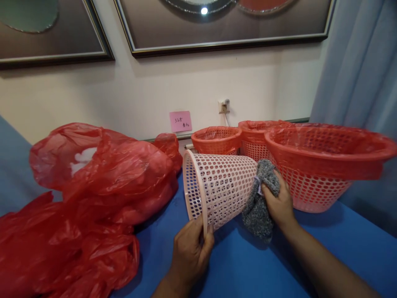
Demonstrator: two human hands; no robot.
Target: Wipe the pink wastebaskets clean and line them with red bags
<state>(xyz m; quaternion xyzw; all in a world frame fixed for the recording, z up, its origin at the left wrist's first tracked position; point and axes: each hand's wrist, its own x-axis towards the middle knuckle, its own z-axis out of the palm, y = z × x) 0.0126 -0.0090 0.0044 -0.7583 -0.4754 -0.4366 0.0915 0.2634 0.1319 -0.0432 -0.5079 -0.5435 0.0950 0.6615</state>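
Observation:
A pink perforated basket (pixel 228 182) is tipped on its side above the blue table, its mouth facing left. My left hand (pixel 190 248) grips the lower part of its rim, thumb on one side and fingers on the other. Against the basket's base at the right, my right hand (pixel 281 200) is closed on a grey speckled cloth (pixel 259 219), which hangs down below the fingers.
Red plastic bags (pixel 124 178) are heaped on the left of the blue table (pixel 242 269). Behind stand a small basket (pixel 217 142), another basket (pixel 256 149) and a wide one (pixel 316 192), lined with red bags. A pink note (pixel 180 121) is on the wall.

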